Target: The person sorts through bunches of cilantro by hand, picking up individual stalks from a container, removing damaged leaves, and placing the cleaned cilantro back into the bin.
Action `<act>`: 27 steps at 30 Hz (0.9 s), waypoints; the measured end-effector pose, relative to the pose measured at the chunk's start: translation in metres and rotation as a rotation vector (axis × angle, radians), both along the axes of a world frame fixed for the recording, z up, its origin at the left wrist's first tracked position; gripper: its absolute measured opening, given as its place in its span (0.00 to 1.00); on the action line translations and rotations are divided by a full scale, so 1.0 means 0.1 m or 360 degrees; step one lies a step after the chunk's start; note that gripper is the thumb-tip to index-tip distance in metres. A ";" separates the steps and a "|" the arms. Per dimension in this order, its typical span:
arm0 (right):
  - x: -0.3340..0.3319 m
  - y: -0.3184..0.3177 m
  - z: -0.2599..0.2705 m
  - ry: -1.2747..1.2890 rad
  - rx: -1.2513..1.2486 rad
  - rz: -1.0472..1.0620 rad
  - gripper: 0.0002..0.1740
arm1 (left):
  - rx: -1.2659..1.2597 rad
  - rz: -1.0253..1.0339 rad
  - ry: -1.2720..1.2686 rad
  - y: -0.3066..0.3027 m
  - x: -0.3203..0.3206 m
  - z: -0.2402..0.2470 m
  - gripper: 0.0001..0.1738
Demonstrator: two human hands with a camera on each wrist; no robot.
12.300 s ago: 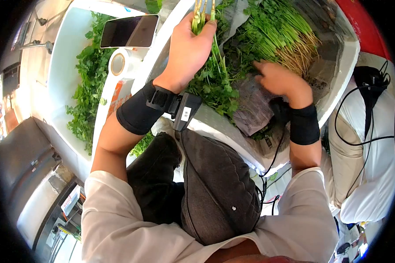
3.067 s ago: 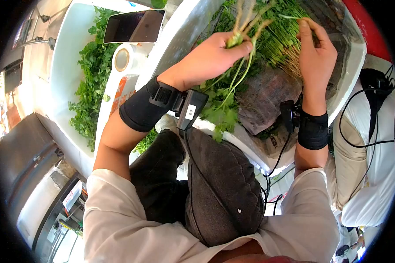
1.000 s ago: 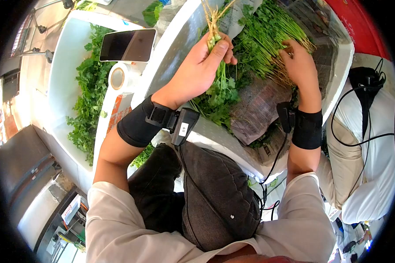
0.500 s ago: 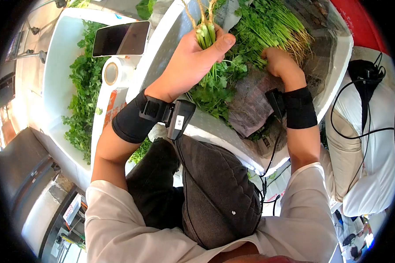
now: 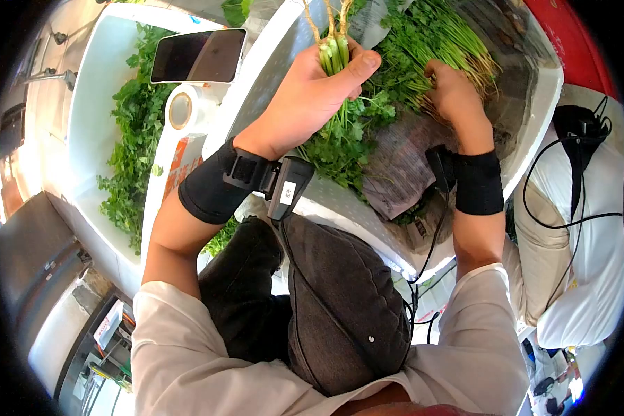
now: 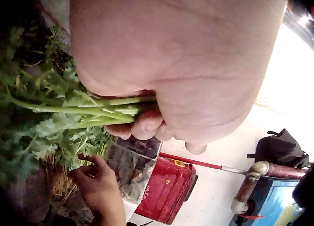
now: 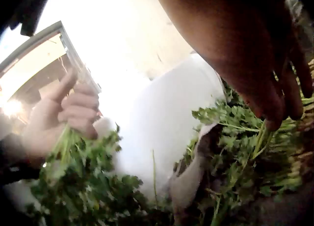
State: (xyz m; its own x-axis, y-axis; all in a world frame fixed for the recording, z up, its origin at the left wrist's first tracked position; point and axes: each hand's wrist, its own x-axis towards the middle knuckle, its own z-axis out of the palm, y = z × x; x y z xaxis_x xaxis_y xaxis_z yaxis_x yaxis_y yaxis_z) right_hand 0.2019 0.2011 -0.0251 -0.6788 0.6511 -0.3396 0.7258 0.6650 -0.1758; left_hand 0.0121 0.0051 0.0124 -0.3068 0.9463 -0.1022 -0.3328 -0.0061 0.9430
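My left hand [image 5: 310, 97] grips a small bunch of coriander [image 5: 336, 55], pale roots up and leaves hanging. Its green stems [image 6: 110, 110] run through the curled fingers in the left wrist view. A large heap of coriander [image 5: 433, 41] lies in the white foam box [image 5: 256, 104], its brown roots [image 5: 480, 75] to the right. At the heap's lower side, my right hand [image 5: 459, 104] has curled fingers among the stems; some are tucked out of sight. In the right wrist view its fingertips pinch a few coriander stems [image 7: 262, 137], which converge there.
Newspaper [image 5: 402, 163] lines the box. To the left, a white tub [image 5: 93, 132] holds more coriander [image 5: 135, 132]. A phone [image 5: 198, 55] and a white roll [image 5: 187, 109] lie between the containers. A cable [image 5: 433, 239] hangs from the right wrist. Another person's legs [image 5: 555, 236] are at right.
Three seconds ago my right hand was raised with a thin pale stem; since then it has gone down to the heap. The left hand keeps the bunch, turned roots up.
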 end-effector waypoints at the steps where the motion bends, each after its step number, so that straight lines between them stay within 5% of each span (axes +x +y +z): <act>1: 0.02 0.00 0.06 0.0145 0.0062 0.0033 0.21 | -0.0050 -0.0017 -0.0007 0.00 0.01 0.04 0.13; 5: 0.06 -0.01 0.42 0.0277 -0.0359 0.0012 0.19 | -0.0082 -0.0053 0.0037 0.00 -0.01 0.05 0.10; 7: 0.13 -0.01 0.55 0.0518 -0.1160 -0.0027 0.22 | -0.0092 -0.0037 0.0050 0.00 -0.01 0.05 0.10; 8: 0.15 -0.03 0.59 0.0637 -0.1225 -0.0105 0.17 | -0.0136 -0.0037 0.0086 0.00 -0.01 0.08 0.11; 9: 0.15 -0.01 0.59 0.0631 -0.1226 -0.0094 0.17 | -0.0181 -0.0042 0.0122 -0.01 0.00 0.09 0.11; 11: 0.17 0.04 0.54 0.0504 -0.0033 -0.0130 0.10 | -0.0184 -0.0040 0.0129 0.00 -0.02 0.06 0.12; 16: 0.08 0.06 0.57 0.1641 -0.0314 -0.0517 0.10 | -0.0166 -0.0047 0.0037 0.01 -0.04 0.01 0.13; 23: -0.01 0.00 0.47 0.1746 -0.0607 -0.0448 0.13 | -0.0215 -0.0008 0.0005 0.00 -0.03 0.02 0.12; 27: -0.06 -0.09 0.67 0.2391 -0.0141 -0.0566 0.11 | -0.0195 0.0000 -0.0013 0.00 -0.04 0.01 0.13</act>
